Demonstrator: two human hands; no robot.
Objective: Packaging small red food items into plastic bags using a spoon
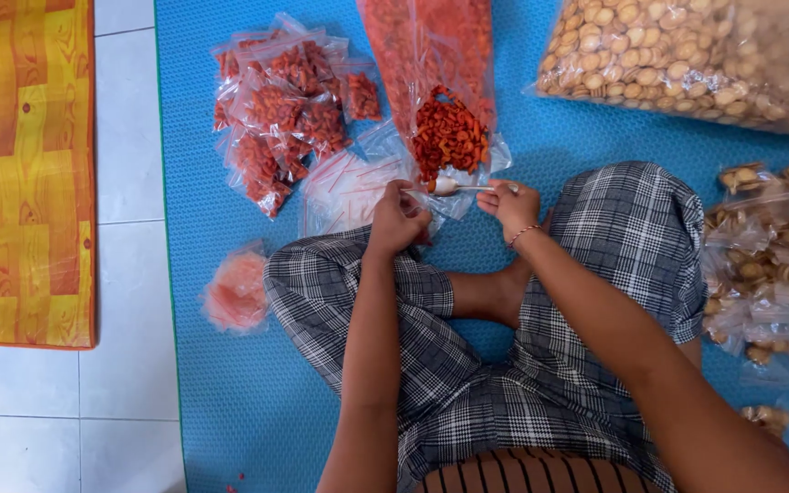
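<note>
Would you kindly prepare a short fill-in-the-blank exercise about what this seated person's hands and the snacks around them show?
1. The right hand holds a metal ____ by its handle.
2. The left hand pinches a small clear ____.
3. The person sits on a ____ mat.
4. The pile of filled small bags holds ____ snacks.

Missing words: spoon; plastic bag; blue; red-orange

We see a large clear bag of red snacks (pixel 440 100) lying open just beyond our hands, with a heap of small filled clear bags (pixel 285 105) to its left. At upper right lies a big clear bag of round beige biscuits (pixel 678 55), and small biscuit packets (pixel 773 256) are piled below it.
</note>
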